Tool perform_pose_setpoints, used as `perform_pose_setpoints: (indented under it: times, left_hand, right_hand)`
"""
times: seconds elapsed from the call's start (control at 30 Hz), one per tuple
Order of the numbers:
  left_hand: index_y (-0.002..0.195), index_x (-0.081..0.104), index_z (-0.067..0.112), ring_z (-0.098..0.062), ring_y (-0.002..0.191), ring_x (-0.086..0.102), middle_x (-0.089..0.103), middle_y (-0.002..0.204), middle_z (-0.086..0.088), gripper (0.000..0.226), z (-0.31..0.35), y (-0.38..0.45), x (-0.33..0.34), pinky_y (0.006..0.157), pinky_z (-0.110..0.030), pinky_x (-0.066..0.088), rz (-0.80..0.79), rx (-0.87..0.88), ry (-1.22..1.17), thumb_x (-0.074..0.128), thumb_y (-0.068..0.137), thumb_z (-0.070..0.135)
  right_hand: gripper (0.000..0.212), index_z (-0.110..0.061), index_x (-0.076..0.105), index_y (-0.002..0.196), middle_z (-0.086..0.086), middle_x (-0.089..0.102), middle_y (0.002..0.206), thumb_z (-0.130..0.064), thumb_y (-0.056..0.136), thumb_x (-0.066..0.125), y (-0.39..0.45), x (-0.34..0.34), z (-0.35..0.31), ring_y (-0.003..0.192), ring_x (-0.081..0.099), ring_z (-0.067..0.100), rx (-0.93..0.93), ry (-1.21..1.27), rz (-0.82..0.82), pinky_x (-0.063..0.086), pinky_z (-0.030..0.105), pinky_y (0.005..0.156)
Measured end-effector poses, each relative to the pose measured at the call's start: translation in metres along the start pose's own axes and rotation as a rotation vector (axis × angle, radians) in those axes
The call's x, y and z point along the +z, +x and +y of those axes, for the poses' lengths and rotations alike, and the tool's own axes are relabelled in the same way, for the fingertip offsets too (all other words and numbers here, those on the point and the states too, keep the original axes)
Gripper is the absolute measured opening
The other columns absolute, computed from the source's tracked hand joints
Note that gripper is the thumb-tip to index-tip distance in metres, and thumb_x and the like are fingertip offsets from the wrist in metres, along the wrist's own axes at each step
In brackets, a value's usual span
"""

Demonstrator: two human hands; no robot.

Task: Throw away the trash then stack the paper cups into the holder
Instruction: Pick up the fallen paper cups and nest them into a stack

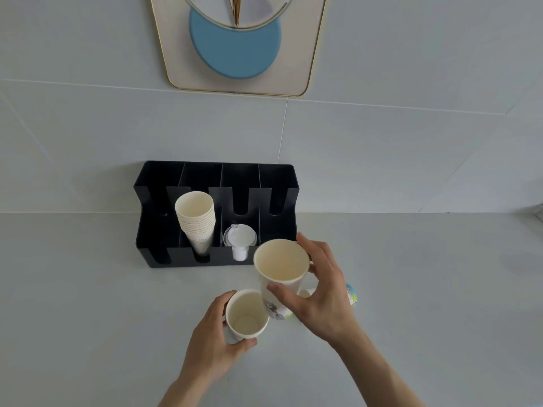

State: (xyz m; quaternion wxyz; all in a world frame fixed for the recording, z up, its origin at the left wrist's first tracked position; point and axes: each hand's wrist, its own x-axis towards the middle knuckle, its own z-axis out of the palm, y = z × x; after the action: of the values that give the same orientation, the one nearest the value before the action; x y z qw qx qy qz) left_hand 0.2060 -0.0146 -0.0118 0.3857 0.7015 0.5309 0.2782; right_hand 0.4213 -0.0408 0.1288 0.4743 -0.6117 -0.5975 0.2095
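Holding: left hand [214,342] wrapped around small cup [246,315]; right hand [320,292] pinching taller cup [280,265], at its 1 o'clock
Holder [216,212]: 12 o'clock on bench [88,304]; cup stack [196,218] second slot; lids [239,237] third

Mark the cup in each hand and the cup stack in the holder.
Left-hand cup [246,314]: head view, on its inner wall.
Right-hand cup [280,261]: head view, on its inner wall.
Cup stack [195,211]: head view, inside the top cup.
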Motion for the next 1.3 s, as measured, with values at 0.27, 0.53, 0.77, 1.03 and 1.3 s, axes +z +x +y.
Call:
perform_pose_setpoints:
  times: [0.27,0.53,0.77,1.03,1.3]
  left_hand:
    - [0.125,0.037,0.058,0.009,0.105,0.061,0.057,0.121,0.037,0.092,0.004,-0.006,0.001,0.081,-0.019,0.055,-0.008,-0.038,0.004,0.089,0.05,0.061]
    - [0.13,0.039,0.055,0.005,0.108,0.062,0.056,0.126,0.035,0.093,0.003,-0.008,0.004,0.087,-0.028,0.059,0.006,-0.032,0.01,0.089,0.053,0.045]
    - [0.131,0.039,0.052,0.003,0.108,0.062,0.056,0.126,0.036,0.095,0.005,-0.008,0.005,0.089,-0.029,0.058,-0.012,-0.038,0.01,0.089,0.051,0.044]
    - [0.133,0.039,0.049,-0.001,0.109,0.062,0.056,0.127,0.033,0.097,0.006,-0.009,0.005,0.088,-0.027,0.058,0.005,-0.025,0.005,0.093,0.052,0.053]
    - [0.134,0.042,0.048,0.005,0.111,0.059,0.054,0.131,0.031,0.094,0.005,-0.01,0.005,0.09,-0.03,0.058,0.016,-0.022,-0.013,0.091,0.054,0.05]
  right_hand:
    - [0.092,-0.024,0.044,0.147,-0.01,0.046,0.132,-0.048,0.068,0.087,-0.02,0.028,-0.002,0.121,0.054,0.01,-0.01,0.012,-0.146,0.052,0.026,0.094]
    - [0.093,-0.018,0.036,0.151,-0.011,0.04,0.135,-0.047,0.074,0.079,-0.045,0.051,0.03,0.113,0.053,0.002,0.022,-0.164,-0.315,0.051,0.022,0.089]
    - [0.091,-0.024,0.032,0.152,-0.013,0.036,0.14,-0.05,0.077,0.078,-0.048,0.061,0.05,0.113,0.055,0.014,0.07,-0.306,-0.425,0.049,0.027,0.09]
    - [0.105,-0.027,0.029,0.154,-0.015,0.03,0.155,-0.07,0.07,0.076,-0.046,0.053,0.059,0.131,0.048,0.014,0.066,-0.355,-0.476,0.046,0.032,0.104]
    - [0.07,-0.02,0.044,0.149,-0.006,0.052,0.142,-0.01,0.085,0.069,-0.038,-0.009,0.101,0.125,0.055,0.022,0.152,-0.575,-0.315,0.048,0.033,0.096]
